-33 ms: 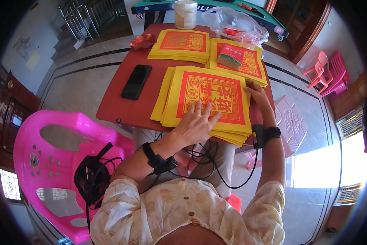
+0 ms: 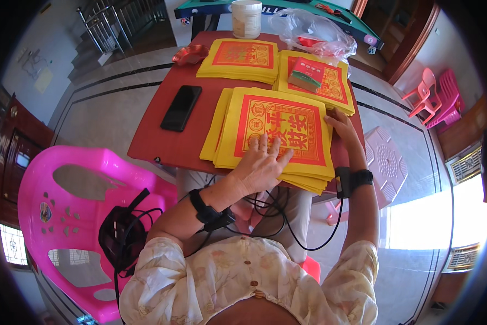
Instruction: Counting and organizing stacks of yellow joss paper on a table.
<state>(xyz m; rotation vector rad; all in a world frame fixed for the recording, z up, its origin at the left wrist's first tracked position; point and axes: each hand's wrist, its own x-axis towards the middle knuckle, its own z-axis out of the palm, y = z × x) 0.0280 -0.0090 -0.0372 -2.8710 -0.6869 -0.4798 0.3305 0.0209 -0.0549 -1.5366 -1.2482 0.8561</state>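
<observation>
A thick stack of yellow joss paper (image 2: 280,108) with red and gold printing lies at the table's near edge, its sheets slightly fanned at the left. My left hand (image 2: 260,165) rests flat on its lower part, fingers spread over the print. At the stack's right edge my right hand (image 2: 343,127) is closed, its fingertips at the sheets' upper right side; part of its grip is hidden. Behind lie two more stacks of joss paper, a left one (image 2: 242,55) and a right one (image 2: 335,86). A small red and green packet (image 2: 307,74) sits on the right one.
On the red table (image 2: 151,127) lie a black phone (image 2: 181,108), a red crinkled item (image 2: 190,54), a white tub (image 2: 246,20) and a clear plastic bag (image 2: 316,32). A pink chair (image 2: 34,216) stands left, a pale stool (image 2: 385,162) right. Black cables hang below my wrists.
</observation>
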